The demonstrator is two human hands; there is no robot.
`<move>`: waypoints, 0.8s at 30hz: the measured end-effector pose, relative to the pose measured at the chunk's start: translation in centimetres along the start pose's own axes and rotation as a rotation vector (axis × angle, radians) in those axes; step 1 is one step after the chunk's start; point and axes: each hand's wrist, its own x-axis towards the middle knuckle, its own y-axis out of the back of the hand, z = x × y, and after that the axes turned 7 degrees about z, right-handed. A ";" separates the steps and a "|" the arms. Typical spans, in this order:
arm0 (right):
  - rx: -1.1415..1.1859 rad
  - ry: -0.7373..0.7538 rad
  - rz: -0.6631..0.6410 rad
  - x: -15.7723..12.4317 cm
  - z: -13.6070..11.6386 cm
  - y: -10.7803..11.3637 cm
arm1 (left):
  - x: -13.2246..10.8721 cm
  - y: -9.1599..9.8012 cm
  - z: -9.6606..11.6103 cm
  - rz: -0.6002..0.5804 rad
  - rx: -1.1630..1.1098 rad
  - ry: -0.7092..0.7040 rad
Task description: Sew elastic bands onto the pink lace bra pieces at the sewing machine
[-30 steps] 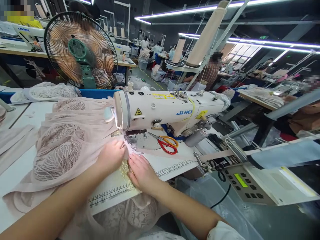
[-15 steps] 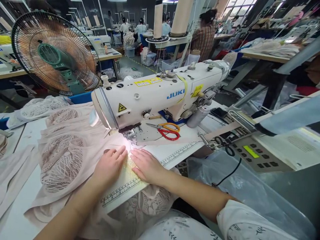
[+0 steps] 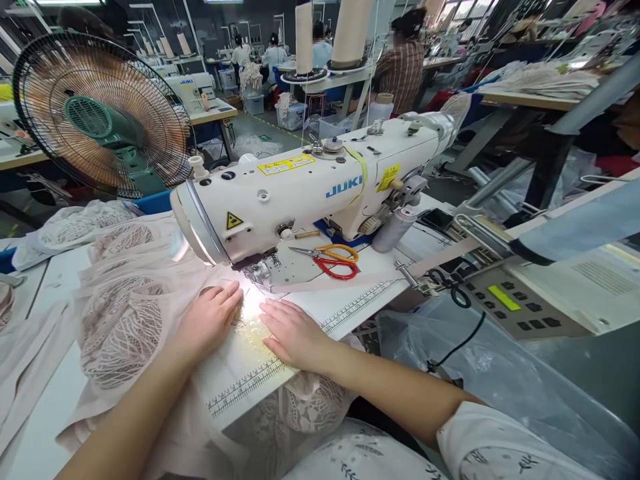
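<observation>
My left hand (image 3: pixel 213 319) lies on the pale pink lace garment (image 3: pixel 125 327), left of the presser foot (image 3: pixel 259 273), fingers stretched forward and close together. Flat on the white machine bed, just right of the bright light spot, rests my right hand (image 3: pixel 295 333), its fingers extended and thumb pointing back toward the left. Neither hand visibly grips anything; what lies under the palms is hidden. Above them stands a white JUKI sewing machine (image 3: pixel 295 193). A pale strip (image 3: pixel 325 283) runs from the foot toward a metal guide at the right.
Thread scissors (image 3: pixel 337 260) with orange and red handles lie under the machine arm, near a grey thread cone (image 3: pixel 395 230). A large fan (image 3: pixel 103 120) stands at the left. On the right is a control box (image 3: pixel 520 300). Lace cloth (image 3: pixel 315 403) hangs over the table's front edge.
My left hand has shifted left and slightly up, widening the gap between my hands. My right hand stays almost in place. The camera view has shifted slightly.
</observation>
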 end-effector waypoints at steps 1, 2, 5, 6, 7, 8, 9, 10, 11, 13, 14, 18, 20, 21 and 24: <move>-0.001 0.002 0.000 0.0 0.0 0.0 | 0.1 -0.1 -0.2 -0.007 0.000 0.007; -0.003 0.005 0.001 0.0 0.0 0.0 | 0.1 -0.1 -0.3 -0.014 0.004 0.011; -0.008 0.011 0.000 0.1 -0.1 0.2 | 0.3 -0.2 -0.6 -0.036 0.038 0.017; -0.009 0.009 -0.001 0.1 -0.1 0.2 | 0.3 -0.2 -0.6 -0.041 0.052 0.019; -0.010 0.007 -0.003 0.1 -0.1 0.3 | 0.4 -0.1 -0.7 -0.045 0.063 0.020; -0.009 0.004 -0.005 0.1 -0.2 0.3 | 0.4 -0.1 -0.8 -0.048 0.071 0.022; -0.007 0.002 -0.008 0.1 -0.2 0.3 | 0.5 0.0 -0.8 -0.051 0.077 0.022; -0.005 0.000 -0.011 0.1 -0.2 0.3 | 0.5 0.0 -0.9 -0.053 0.080 0.022; -0.002 -0.003 -0.014 0.2 -0.3 0.3 | 0.5 0.0 -1.0 -0.052 0.082 0.023; 0.004 -0.006 -0.021 0.2 -0.3 0.3 | 0.5 -0.1 -1.1 -0.045 0.081 0.028; 0.006 -0.007 -0.023 0.2 -0.3 0.3 | 0.5 -0.1 -1.3 -0.042 0.083 0.031; 0.015 -0.010 -0.028 0.1 0.0 0.2 | 0.5 -0.7 -1.9 -0.035 0.108 0.061; 0.022 -0.006 -0.007 0.2 -0.1 0.3 | 0.5 -0.9 -2.2 -0.031 0.122 0.093; 0.029 -0.002 0.020 0.3 -0.3 0.4 | 0.5 -1.0 -2.3 -0.029 0.130 0.108; 0.093 0.067 0.113 0.9 -2.3 0.2 | 0.2 -0.9 -2.5 -0.020 0.160 0.122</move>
